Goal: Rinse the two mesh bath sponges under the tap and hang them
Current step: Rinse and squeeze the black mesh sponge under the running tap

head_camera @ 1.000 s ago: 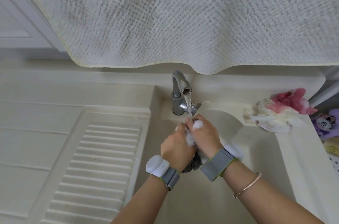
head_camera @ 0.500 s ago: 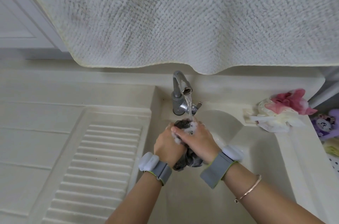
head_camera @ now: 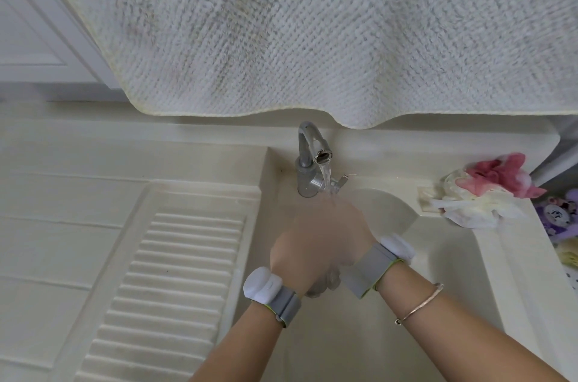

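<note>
No readable words, brands or numbers showed anywhere. The purple thing (head_camera: pixel 560 215) past the sink's right edge carried a small round face with dark marks, too small and blurred to read.

2 sponges (head_camera: pixel 322 283) (head_camera: pixel 488 191), 1 tap (head_camera: pixel 308 159), 2 hands (head_camera: pixel 295 253) (head_camera: pixel 341 231).

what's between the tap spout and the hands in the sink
In the head view, only the running water stream lies between the tap spout and the blurred hands; it falls straight onto them.

Blurred hands (head_camera: pixel 322 244) under running tap (head_camera: pixel 312 156)
</note>
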Demonstrator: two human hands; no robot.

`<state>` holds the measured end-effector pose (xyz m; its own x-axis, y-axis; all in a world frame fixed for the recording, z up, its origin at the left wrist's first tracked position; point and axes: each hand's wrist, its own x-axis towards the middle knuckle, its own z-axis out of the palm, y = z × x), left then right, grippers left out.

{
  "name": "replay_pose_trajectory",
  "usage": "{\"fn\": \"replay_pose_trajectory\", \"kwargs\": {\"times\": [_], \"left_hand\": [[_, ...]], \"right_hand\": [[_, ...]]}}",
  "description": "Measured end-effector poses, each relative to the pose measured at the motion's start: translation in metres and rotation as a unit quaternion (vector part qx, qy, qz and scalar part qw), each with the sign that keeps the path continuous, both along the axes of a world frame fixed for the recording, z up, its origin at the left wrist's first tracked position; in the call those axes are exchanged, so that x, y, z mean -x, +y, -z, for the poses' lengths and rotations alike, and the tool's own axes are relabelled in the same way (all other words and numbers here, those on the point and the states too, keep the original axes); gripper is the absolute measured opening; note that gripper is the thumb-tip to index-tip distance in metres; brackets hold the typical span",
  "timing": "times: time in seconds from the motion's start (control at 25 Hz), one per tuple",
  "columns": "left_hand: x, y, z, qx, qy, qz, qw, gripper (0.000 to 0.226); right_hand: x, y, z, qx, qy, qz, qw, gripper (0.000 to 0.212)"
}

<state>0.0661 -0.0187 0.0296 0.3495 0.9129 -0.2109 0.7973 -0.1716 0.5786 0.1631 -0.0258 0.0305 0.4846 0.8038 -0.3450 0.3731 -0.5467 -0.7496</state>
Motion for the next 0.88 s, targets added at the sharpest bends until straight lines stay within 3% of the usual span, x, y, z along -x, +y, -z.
{"fn": "replay_pose_trajectory", "kwargs": {"times": [0.2,0.36,0.6,0.68,0.8,0.88], "left_hand": [[0.014,0.013,0.006,0.057,-0.048,-0.009,0.997,0.045],[0.008,0.013,0.018,0.01,0.026,0.033,0.999,0.022],[-0.002,0.007,0.009,0.003,-0.014,0.034,0.999,0.05],[0.001,0.004,0.002,0.011,-0.046,0.047,0.998,0.048],[0.01,0.009,0.006,0.076,-0.143,0.03,0.986,0.041],[0.019,0.018,0.009,0.171,-0.252,0.022,0.952,0.057]], "right_hand": [[0.003,-0.017,0.003,-0.038,0.09,0.005,0.995,0.043],[0.013,-0.012,0.002,-0.021,0.021,-0.013,0.999,0.06],[0.002,0.003,0.002,-0.021,0.031,0.048,0.998,0.028],[-0.001,0.003,0.005,-0.028,0.015,0.041,0.999,0.03],[-0.01,-0.001,0.009,-0.09,0.009,0.038,0.995,0.049],[-0.016,-0.005,0.007,-0.124,0.184,0.118,0.968,0.049]]}}
